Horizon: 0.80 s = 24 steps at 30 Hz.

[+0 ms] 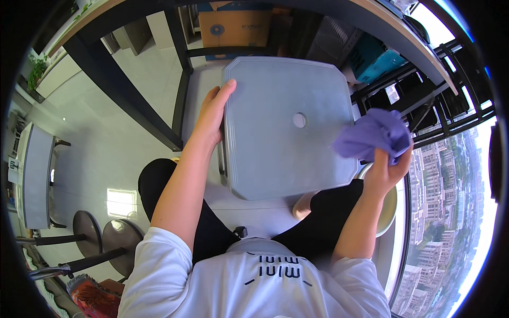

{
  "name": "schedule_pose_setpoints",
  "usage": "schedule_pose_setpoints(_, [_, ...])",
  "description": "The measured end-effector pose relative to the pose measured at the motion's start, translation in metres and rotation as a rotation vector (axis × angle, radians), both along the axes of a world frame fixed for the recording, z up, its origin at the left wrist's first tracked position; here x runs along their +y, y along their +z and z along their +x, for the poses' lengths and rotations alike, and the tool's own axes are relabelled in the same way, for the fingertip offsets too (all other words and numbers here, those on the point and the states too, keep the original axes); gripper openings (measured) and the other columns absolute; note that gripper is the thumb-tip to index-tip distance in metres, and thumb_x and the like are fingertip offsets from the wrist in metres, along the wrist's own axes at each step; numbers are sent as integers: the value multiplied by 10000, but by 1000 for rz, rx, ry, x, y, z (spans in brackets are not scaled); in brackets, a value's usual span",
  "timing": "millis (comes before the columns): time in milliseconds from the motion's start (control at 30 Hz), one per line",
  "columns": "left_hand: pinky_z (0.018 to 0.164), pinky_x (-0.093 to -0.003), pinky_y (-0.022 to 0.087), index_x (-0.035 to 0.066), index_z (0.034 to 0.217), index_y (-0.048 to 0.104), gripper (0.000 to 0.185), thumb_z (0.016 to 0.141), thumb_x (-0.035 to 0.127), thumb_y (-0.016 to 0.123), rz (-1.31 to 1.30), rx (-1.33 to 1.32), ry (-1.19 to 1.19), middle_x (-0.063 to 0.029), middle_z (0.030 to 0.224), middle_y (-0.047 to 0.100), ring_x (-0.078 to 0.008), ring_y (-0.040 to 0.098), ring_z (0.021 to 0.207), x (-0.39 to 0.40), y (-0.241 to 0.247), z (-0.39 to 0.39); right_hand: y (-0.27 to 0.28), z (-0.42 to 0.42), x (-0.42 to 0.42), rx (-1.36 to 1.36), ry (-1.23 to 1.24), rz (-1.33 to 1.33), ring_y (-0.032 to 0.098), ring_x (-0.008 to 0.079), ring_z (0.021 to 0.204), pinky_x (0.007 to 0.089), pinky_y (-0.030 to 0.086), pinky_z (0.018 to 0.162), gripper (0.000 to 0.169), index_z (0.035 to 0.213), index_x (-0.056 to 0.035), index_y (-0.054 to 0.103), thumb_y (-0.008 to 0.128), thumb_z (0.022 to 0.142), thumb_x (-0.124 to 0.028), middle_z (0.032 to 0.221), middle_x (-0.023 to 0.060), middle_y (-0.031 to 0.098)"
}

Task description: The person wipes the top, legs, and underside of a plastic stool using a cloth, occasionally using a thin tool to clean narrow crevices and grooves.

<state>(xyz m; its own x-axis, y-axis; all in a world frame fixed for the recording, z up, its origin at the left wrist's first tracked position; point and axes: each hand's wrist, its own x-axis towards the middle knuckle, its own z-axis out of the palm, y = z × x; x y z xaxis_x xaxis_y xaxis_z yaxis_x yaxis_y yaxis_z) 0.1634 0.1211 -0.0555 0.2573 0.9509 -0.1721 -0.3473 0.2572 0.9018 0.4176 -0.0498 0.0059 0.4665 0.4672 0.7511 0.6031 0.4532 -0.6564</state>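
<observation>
A grey plastic stool (274, 147) with clipped corners and a small round hole in its flat top is held up before me, between my knees. My left hand (216, 109) grips its left edge, the thumb lying on the rim and the fingers hidden behind the side. At the stool's right edge, my right hand (389, 165) holds a bunched purple cloth (373, 135). The cloth overlaps that edge; whether it presses on the surface I cannot tell.
A dark-framed table (127, 91) stands over cardboard boxes (234, 30) and a teal box (375, 59). A pale basin (385, 210) lies right, beside the window. Round dark stand bases (121, 242) rest on the floor at left, near a white table (37, 179).
</observation>
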Motion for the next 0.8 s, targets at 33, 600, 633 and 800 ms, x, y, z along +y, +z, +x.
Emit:
schedule_pose_setpoints(33, [825,-369,472,-87,1237,372,803,747,478,666,-27,-12,7,-204,1135,513,-252,541,1010,6,-8,1,0,-11,-3,-5,35,-39,554,160,903,267,421,837,374,1078,51,528,622,738,-77,970,85,576])
schedule_pose_setpoints(600, [844,-374,454,-1,1181,463,665,875,587,416,-324,-212,41,-117,1128,529,-226,528,1017,-37,-58,7,-50,-70,54,-711,225,-731,365,299,1272,486,205,1046,538,1291,-157,463,567,823,-401,1271,139,498])
schedule_pose_setpoints(633, [857,-373,439,-6,1184,460,673,875,590,413,-272,-84,59,-123,1127,530,-225,524,1020,-42,-60,5,-51,-61,64,-693,148,-753,355,294,1280,486,198,1049,541,1298,-156,456,553,831,-410,1288,134,485])
schedule_pose_setpoints(800, [970,-423,308,-74,1264,349,748,885,569,397,334,532,262,-260,1271,378,-346,406,1143,-63,-47,-9,-53,-37,99,-611,-167,-880,329,276,1303,488,178,1062,564,1311,-144,441,502,842,-451,1339,116,447])
